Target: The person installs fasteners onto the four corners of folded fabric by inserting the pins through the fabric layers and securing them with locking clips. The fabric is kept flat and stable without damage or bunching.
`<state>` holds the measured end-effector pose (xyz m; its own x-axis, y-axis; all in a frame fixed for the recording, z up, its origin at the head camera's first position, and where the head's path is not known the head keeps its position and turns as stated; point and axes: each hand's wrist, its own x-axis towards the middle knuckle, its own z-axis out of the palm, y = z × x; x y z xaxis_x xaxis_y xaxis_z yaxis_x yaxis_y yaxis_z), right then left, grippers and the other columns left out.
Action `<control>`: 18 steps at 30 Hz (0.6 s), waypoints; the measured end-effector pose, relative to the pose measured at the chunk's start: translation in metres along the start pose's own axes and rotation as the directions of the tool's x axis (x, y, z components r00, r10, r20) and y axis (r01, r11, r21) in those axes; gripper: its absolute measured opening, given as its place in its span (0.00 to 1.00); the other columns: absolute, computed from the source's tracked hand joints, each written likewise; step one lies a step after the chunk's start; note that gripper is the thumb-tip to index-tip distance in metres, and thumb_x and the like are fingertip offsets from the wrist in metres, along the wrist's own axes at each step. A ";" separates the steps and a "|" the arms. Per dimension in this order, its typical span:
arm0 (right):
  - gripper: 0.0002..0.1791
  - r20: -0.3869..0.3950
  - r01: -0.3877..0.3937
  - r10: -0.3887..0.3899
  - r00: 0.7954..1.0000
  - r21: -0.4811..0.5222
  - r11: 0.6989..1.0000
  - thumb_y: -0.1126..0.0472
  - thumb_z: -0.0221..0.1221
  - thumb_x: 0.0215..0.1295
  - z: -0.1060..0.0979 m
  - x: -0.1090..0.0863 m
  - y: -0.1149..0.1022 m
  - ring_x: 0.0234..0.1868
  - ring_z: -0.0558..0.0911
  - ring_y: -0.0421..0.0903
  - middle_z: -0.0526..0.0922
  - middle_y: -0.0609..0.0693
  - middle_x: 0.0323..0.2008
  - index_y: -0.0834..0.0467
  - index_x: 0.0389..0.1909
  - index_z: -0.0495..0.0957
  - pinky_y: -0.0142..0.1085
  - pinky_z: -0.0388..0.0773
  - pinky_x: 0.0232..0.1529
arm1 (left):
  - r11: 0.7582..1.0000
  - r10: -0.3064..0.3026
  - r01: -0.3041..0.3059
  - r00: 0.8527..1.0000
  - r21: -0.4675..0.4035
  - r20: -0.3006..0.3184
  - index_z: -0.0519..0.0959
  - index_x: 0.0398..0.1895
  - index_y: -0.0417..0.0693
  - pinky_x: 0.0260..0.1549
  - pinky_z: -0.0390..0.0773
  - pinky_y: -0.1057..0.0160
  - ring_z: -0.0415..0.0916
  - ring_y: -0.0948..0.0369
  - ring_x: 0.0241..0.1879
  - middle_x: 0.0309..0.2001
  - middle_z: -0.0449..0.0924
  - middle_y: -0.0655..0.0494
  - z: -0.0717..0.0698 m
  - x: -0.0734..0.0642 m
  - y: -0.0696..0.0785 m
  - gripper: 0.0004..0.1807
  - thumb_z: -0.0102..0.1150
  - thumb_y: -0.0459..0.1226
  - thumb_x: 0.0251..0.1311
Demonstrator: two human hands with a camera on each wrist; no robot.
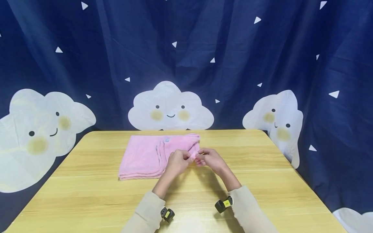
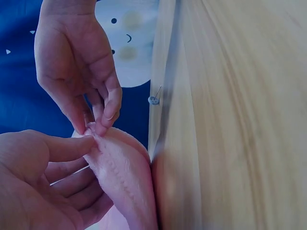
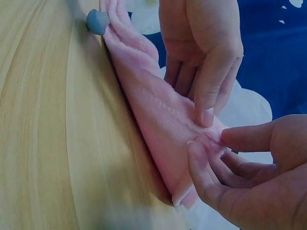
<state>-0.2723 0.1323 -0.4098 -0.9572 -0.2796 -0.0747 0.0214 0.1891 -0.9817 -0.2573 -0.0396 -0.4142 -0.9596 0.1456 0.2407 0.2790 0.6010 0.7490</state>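
A folded pink plush garment (image 1: 142, 157) with a blue button lies at the far middle of the table, its layers stacked at the left. My left hand (image 1: 176, 160) pinches the edge at its right end between thumb and fingers. Facing it, my right hand (image 1: 212, 159) pinches the same edge just to the right, fingertips close together. In the left wrist view the garment's corner (image 2: 122, 167) is raised between both hands, a line of stitching along it. From the right wrist, a grey-blue button (image 3: 98, 22) shows on the garment's further part.
The wooden table (image 1: 87, 197) has rounded far corners. Behind it hangs a dark blue curtain (image 1: 233, 42) with white clouds and triangles. Small black cameras are strapped at both wrists, below the beige sleeves (image 1: 147, 210).
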 end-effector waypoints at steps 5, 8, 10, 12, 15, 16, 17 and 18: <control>0.18 -0.082 0.000 -0.004 0.997 -0.047 0.999 0.62 0.52 0.77 -0.002 -0.003 -0.006 0.34 0.84 0.45 0.84 0.66 0.39 0.73 0.57 0.74 0.47 0.85 0.47 | 0.999 -0.026 0.025 1.000 -0.019 -0.018 0.89 0.30 0.44 0.29 0.74 0.64 0.73 0.65 0.24 0.27 0.88 0.55 -0.002 0.001 -0.002 0.03 0.68 0.33 0.60; 0.18 -0.170 -0.007 -0.014 0.985 -0.121 0.993 0.61 0.52 0.77 -0.006 -0.003 -0.007 0.33 0.83 0.46 0.84 0.65 0.37 0.71 0.57 0.75 0.47 0.85 0.46 | 0.998 -0.052 0.051 0.998 -0.026 -0.032 0.89 0.34 0.44 0.33 0.78 0.61 0.78 0.63 0.26 0.33 0.90 0.52 -0.004 0.002 -0.003 0.03 0.68 0.34 0.61; 0.17 -0.213 -0.021 -0.021 0.977 -0.191 0.981 0.61 0.52 0.76 -0.010 -0.003 -0.006 0.34 0.82 0.48 0.83 0.64 0.37 0.68 0.57 0.77 0.44 0.84 0.42 | 0.998 -0.063 0.062 0.997 -0.031 -0.038 0.89 0.35 0.43 0.36 0.80 0.60 0.80 0.62 0.28 0.34 0.90 0.50 -0.006 0.002 -0.004 0.04 0.67 0.34 0.61; 0.16 -0.243 -0.040 -0.028 0.970 -0.267 0.963 0.62 0.52 0.75 -0.013 -0.002 -0.004 0.36 0.82 0.52 0.84 0.63 0.39 0.64 0.57 0.79 0.41 0.82 0.39 | 0.997 -0.068 0.066 0.997 -0.028 -0.044 0.88 0.35 0.43 0.37 0.81 0.59 0.81 0.61 0.29 0.34 0.90 0.51 -0.007 0.002 -0.003 0.04 0.67 0.34 0.61; 0.17 -0.242 -0.051 -0.052 0.969 -0.400 0.915 0.64 0.51 0.71 -0.018 -0.002 -0.001 0.40 0.82 0.54 0.84 0.63 0.47 0.62 0.56 0.80 0.39 0.78 0.37 | 0.997 -0.062 0.060 0.997 -0.039 -0.047 0.88 0.35 0.41 0.35 0.81 0.60 0.81 0.60 0.30 0.32 0.89 0.50 -0.008 0.002 -0.003 0.04 0.68 0.33 0.61; 0.18 -0.233 -0.048 -0.063 0.971 -0.444 0.895 0.64 0.50 0.70 -0.019 -0.002 0.000 0.43 0.82 0.54 0.84 0.63 0.49 0.62 0.56 0.81 0.40 0.78 0.38 | 0.997 -0.059 0.057 0.997 -0.043 -0.046 0.88 0.35 0.41 0.34 0.81 0.61 0.81 0.60 0.30 0.32 0.89 0.50 -0.009 0.002 -0.003 0.04 0.68 0.33 0.61; 0.19 -0.218 -0.044 -0.073 0.973 -0.486 0.873 0.65 0.50 0.68 -0.020 -0.001 0.002 0.45 0.83 0.55 0.84 0.63 0.51 0.62 0.55 0.81 0.43 0.80 0.42 | 0.998 -0.054 0.052 0.997 -0.046 -0.047 0.88 0.35 0.40 0.33 0.81 0.61 0.81 0.60 0.29 0.32 0.89 0.50 -0.009 0.002 -0.003 0.04 0.68 0.33 0.60; 0.20 -0.202 -0.041 -0.077 0.976 -0.523 0.851 0.66 0.51 0.66 -0.022 -0.001 0.003 0.47 0.83 0.56 0.83 0.64 0.53 0.63 0.55 0.81 0.45 0.80 0.44 | 0.998 -0.049 0.047 0.998 -0.048 -0.047 0.88 0.35 0.40 0.32 0.81 0.62 0.81 0.60 0.29 0.32 0.88 0.50 -0.009 0.002 -0.003 0.04 0.68 0.33 0.60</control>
<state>-0.2777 0.1534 -0.4090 -0.9945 -0.0977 0.0380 -0.0936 0.6650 -0.7409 -0.2599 -0.0483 -0.4107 -0.9695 0.0787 0.2321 0.2349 0.5688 0.7883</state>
